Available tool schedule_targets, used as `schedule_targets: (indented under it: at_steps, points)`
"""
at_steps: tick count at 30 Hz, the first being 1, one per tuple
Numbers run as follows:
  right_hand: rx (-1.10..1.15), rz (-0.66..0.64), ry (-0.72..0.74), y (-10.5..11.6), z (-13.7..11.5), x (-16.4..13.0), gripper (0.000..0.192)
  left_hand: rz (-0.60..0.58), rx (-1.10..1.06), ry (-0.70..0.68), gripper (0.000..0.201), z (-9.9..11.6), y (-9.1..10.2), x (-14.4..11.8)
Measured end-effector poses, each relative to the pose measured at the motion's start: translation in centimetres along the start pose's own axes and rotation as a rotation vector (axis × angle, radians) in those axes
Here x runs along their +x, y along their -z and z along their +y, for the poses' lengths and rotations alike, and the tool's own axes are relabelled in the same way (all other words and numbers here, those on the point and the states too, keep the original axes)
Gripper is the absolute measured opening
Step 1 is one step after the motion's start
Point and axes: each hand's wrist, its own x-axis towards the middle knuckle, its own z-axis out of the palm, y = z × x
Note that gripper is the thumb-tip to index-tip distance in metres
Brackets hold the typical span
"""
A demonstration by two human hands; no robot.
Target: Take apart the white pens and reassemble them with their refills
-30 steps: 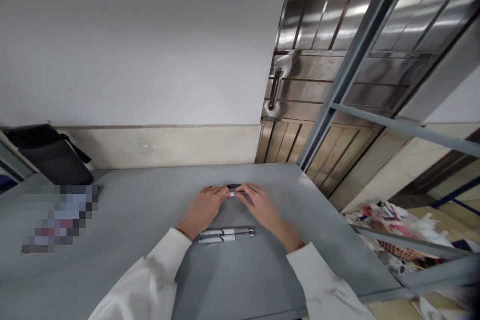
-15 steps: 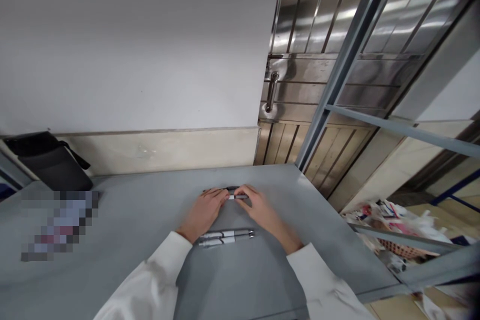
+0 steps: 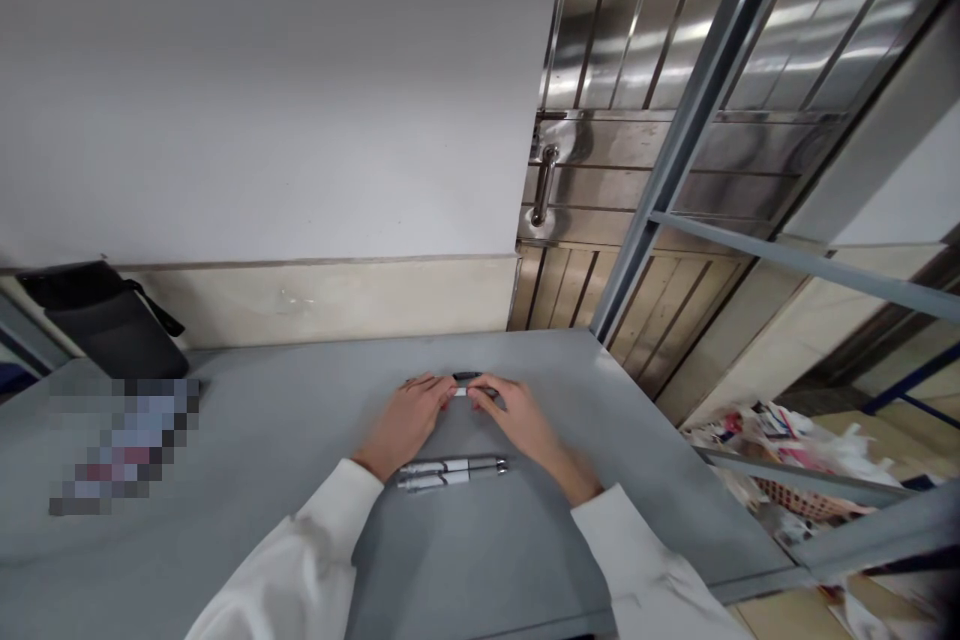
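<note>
Near far edge of desk, mid-span: left hand and right hand pinch one pen between fingertips, each grip clenched on an end. Two more pens lie side by side between wrists, near left cuff. Risk, as judgement: sleeve or wrist sweep nudges loose pair, rolling it toward near edge; uneven pinch lets held pen slip or pop apart. Black bag at far left corner, well apart.
</note>
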Motion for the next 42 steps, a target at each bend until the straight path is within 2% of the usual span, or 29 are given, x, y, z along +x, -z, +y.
schedule_targets:
  at_steps: [5,10,14,20,23,25,30,35,39,42]
  points:
    - [0.032,0.058,0.084,-0.1,0.2,0.1,0.013,-0.002,-0.01,0.009,0.026,0.2,0.2,0.0]
    - [0.056,0.054,0.029,0.0,0.1,0.1,0.014,-0.005,-0.04,0.005,0.026,0.5,0.7,0.0]
    - [0.054,0.103,0.092,0.2,0.0,0.3,0.008,-0.032,-0.046,0.025,0.026,0.0,0.4,-0.1]
    - [0.183,0.133,0.028,0.4,1.1,0.7,0.014,-0.021,-0.116,0.019,0.064,-0.6,0.4,-0.2]
    - [0.232,0.137,-0.034,0.6,1.4,0.8,0.017,0.004,-0.2,-0.023,0.07,-0.7,0.5,-0.2]
    - [0.235,0.145,-0.068,0.7,1.5,0.9,0.019,0.024,-0.255,-0.034,0.064,-0.9,0.4,-0.1]
    - [0.196,0.223,-0.163,1.1,2.2,1.2,0.024,0.116,-0.312,0.042,0.032,-1.3,0.0,0.0]
    - [0.241,0.308,-0.212,1.5,3.2,1.4,0.024,0.121,-0.326,0.052,0.027,-1.2,0.3,-0.1]
    - [0.202,0.252,-0.208,0.9,3.1,1.3,0.027,0.121,-0.32,0.05,0.026,-1.1,0.2,0.0]
    - [0.126,0.161,-0.135,0.1,2.6,1.1,0.031,0.116,-0.313,0.04,0.026,-1.2,0.2,0.0]
